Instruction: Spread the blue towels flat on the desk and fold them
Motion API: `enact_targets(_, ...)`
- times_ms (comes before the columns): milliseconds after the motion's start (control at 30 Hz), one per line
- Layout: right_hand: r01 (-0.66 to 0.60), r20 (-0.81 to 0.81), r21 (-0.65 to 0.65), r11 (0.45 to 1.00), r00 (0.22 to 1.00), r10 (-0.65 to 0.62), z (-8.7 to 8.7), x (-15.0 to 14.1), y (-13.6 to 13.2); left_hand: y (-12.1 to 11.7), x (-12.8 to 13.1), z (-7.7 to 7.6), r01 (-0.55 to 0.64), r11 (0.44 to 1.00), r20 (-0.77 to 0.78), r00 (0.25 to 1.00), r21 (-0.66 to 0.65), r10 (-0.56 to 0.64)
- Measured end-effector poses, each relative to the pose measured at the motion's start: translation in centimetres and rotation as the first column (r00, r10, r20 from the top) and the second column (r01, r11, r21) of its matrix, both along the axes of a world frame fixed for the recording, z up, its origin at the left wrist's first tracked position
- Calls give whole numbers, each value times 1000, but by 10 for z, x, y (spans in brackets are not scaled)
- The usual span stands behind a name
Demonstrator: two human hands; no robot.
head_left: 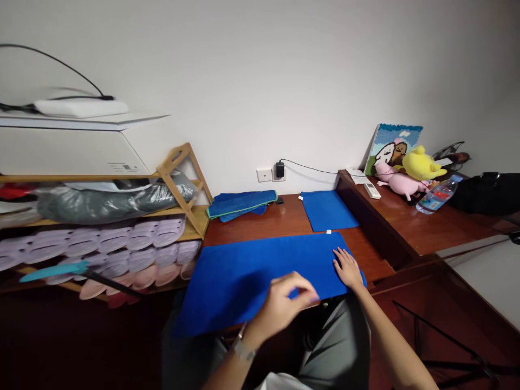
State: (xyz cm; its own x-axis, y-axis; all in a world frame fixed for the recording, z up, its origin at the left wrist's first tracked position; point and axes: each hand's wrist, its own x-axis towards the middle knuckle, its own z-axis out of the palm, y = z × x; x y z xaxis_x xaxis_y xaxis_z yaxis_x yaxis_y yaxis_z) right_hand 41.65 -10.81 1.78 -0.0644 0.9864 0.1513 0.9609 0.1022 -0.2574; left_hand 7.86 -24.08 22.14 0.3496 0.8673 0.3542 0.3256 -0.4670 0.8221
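A large blue towel point(244, 265) lies spread on the brown wooden desk, with its near edge reaching past the front of the desk. My right hand point(348, 269) rests flat on its right end, fingers stretched out. Over the near edge of the towel hovers my left hand point(280, 303), slightly blurred, with thumb and fingers curled together and nothing visible in them. It casts a shadow on the towel. Behind, a smaller folded blue towel point(329, 210) lies at the back right. Further left are folded blue towels with a green border point(244, 204).
At left, a wooden rack point(190, 216) holds lilac and pink slippers and a white box point(73, 149). On the raised desk at right are a pink plush toy point(400, 181), a yellow plush toy point(422, 164), a plastic bottle point(439, 195) and a remote point(372, 190). A black adapter point(280, 169) sits in the wall socket.
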Motion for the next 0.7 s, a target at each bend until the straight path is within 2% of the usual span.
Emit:
enact_targets(67,-8,-14,-11,1000,1000,8,-1,1,1,35,-43,-27,-271,959,-90,961,-83,263)
enact_targets(133,-8,-24,-37,999,1000,7,0,5,4,65,-100,-57,-502,864,-301,831,-43,468)
enact_targets(233,21,-20,-67,997,1000,-23,4,6,11,91,-189,-91,-651,759,-381,699,9,605)
enact_targets(333,19,-22,-7,1000,1000,-20,14,-14,20,100,-249,-105,-704,708,-406,631,61,662)
enact_targets(400,-49,-54,32,998,997,51,22,-46,27,108,-269,-111,-707,704,-423,617,71,663)
enact_targets(467,-150,-102,36,988,983,153,33,-90,34,118,-277,-117,-703,708,-438,616,71,655)
enact_targets(600,-337,-198,-1,942,923,330,52,-198,45,137,-278,-134,-704,704,-439,606,90,663)
enact_targets(700,-449,-255,-30,893,867,428,60,-277,48,145,-280,-153,-690,713,-440,606,125,663)
